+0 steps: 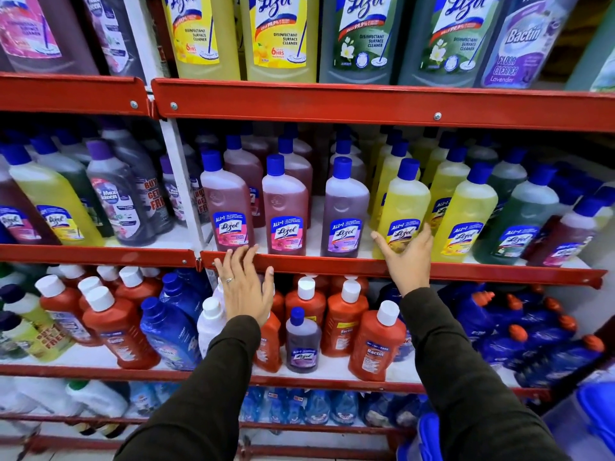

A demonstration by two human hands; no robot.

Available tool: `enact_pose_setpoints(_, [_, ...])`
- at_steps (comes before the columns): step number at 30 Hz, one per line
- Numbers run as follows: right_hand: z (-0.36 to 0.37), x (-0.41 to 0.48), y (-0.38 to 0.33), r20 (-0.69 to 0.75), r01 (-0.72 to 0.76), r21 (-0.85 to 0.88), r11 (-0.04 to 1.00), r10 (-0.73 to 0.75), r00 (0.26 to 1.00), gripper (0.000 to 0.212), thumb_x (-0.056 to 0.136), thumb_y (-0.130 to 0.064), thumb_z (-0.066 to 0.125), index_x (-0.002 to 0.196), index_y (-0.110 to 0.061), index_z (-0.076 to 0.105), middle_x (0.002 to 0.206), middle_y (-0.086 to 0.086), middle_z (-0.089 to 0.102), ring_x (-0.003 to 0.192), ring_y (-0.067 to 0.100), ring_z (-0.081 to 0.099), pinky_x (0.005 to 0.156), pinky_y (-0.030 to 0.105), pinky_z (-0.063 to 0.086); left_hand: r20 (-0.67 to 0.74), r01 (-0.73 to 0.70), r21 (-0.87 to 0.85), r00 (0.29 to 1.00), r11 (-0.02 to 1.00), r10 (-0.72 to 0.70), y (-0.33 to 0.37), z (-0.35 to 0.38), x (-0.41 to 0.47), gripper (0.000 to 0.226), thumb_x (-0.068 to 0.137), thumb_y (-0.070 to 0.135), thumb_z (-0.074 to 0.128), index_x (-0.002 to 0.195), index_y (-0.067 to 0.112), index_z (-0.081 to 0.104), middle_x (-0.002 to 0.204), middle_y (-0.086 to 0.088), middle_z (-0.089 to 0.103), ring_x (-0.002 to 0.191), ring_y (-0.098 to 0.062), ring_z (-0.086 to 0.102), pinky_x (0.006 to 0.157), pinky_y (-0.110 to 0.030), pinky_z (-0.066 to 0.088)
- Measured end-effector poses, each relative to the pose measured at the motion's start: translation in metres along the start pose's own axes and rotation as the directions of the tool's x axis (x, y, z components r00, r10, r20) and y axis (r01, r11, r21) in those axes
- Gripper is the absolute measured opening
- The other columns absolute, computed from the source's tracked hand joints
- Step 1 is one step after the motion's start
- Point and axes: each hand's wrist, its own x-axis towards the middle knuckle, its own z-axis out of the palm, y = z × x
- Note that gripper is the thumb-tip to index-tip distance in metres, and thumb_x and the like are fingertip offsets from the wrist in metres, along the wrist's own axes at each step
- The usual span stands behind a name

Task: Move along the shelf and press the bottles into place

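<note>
Yellow bottle [401,211] on middle shelf [366,266], front row, cupped at base by right hand [407,257], fingers spread. Left hand [246,287] splayed, nothing held. Firmer wrap advised before lifting.

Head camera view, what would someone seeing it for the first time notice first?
Two hands reaching into red metal shelves packed with cleaner bottles. The right hand grips a yellow Lizol bottle at the front of the middle shelf; the left hand, open and wearing a ring, hovers by the shelf edge below a pink Lizol bottle. Orange Bactin bottles crowd the shelf beneath.
</note>
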Motion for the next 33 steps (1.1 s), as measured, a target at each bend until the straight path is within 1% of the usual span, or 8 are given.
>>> enact_pose_setpoints(3, [-0.007,-0.006,0.000,0.026,0.003,0.133,0.991,-0.007,1.000,0.098,0.095,-0.047,0.073,0.164,-0.006,0.018,0.165,0.018,0.033,0.148,0.023,0.039,0.111,0.018,0.031,0.008,-0.072,-0.082,0.997,0.994,0.073,0.028,0.008,-0.013,0.058,0.098,0.044,0.041,0.148,0.017,0.037,0.158,-0.011,0.033,0.152,-0.032,0.021,0.122,-0.053,-0.013])
enact_pose_setpoints(10, [-0.022,0.001,0.001,0.069,-0.090,0.363,0.927,0.070,0.995,0.065,0.110,-0.051,0.038,0.163,-0.013,0.032,0.171,0.009,0.033,0.160,0.022,0.029,0.132,0.040,0.022,0.033,-0.449,-0.404,0.864,0.797,0.503,0.142,0.018,-0.016,0.058,0.098,0.031,0.050,0.152,0.015,0.036,0.155,-0.007,0.038,0.144,-0.023,0.033,0.119,-0.056,0.025])
enact_pose_setpoints(12, [-0.027,0.004,-0.001,0.085,-0.097,0.406,0.909,0.068,0.994,0.063,0.111,-0.050,0.032,0.162,-0.011,0.036,0.170,0.009,0.037,0.158,0.021,0.033,0.133,0.041,0.023,0.109,-0.383,-0.549,0.849,0.743,0.518,0.176,0.018,-0.012,0.064,0.101,0.033,0.047,0.158,0.013,0.025,0.162,-0.009,0.027,0.149,-0.020,0.025,0.124,-0.041,0.020])
enact_pose_setpoints(15, [-0.030,0.008,0.001,0.152,-0.108,0.481,0.870,0.038,0.988,0.073,0.105,-0.061,0.031,0.158,-0.012,0.044,0.162,0.009,0.050,0.150,0.018,0.047,0.129,0.041,0.033,0.295,-0.020,-0.710,0.899,0.704,0.323,0.221,0.016,-0.004,0.071,0.105,0.044,0.038,0.162,0.018,0.004,0.170,-0.004,0.003,0.154,-0.009,0.004,0.121,-0.020,0.005])
enact_pose_setpoints(20, [-0.035,0.012,0.008,0.272,-0.162,0.492,0.855,0.025,0.962,0.075,0.102,-0.069,0.029,0.148,-0.017,0.057,0.145,0.005,0.067,0.136,0.016,0.061,0.125,0.045,0.041,0.546,0.429,-0.731,0.835,0.531,0.076,0.242,0.036,0.023,0.078,0.097,0.072,0.027,0.161,0.032,0.008,0.169,-0.004,0.018,0.152,-0.014,0.018,0.126,-0.041,0.015])
enact_pose_setpoints(23, [-0.039,0.012,0.012,0.292,-0.191,0.514,0.836,0.038,0.956,0.071,0.104,-0.066,0.031,0.147,-0.018,0.058,0.146,0.004,0.067,0.138,0.016,0.061,0.125,0.046,0.041,0.574,0.471,-0.734,0.815,0.489,0.076,0.232,0.066,0.031,0.089,0.084,0.088,0.030,0.158,0.040,0.019,0.162,-0.005,0.035,0.146,-0.022,0.038,0.120,-0.052,0.031])
enact_pose_setpoints(30, [-0.029,0.020,0.035,0.316,-0.219,0.503,0.836,0.058,0.947,0.107,0.078,-0.097,0.037,0.154,-0.023,0.050,0.159,0.000,0.055,0.149,0.016,0.049,0.130,0.048,0.033,0.562,0.468,-0.724,0.826,0.507,0.041,0.242,0.061,0.025,0.093,0.079,0.086,0.025,0.159,0.039,0.013,0.166,-0.004,0.026,0.148,-0.023,0.033,0.120,-0.053,0.031])
enact_pose_setpoints(33, [-0.031,0.020,0.033,0.304,-0.203,0.499,0.842,0.049,0.951,0.095,0.086,-0.084,0.037,0.155,-0.020,0.048,0.157,0.002,0.057,0.147,0.017,0.052,0.128,0.048,0.035,0.559,0.464,-0.719,0.828,0.517,0.034,0.245,0.057,0.026,0.092,0.080,0.084,0.025,0.159,0.038,0.013,0.166,-0.005,0.025,0.148,-0.025,0.033,0.119,-0.053,0.032])
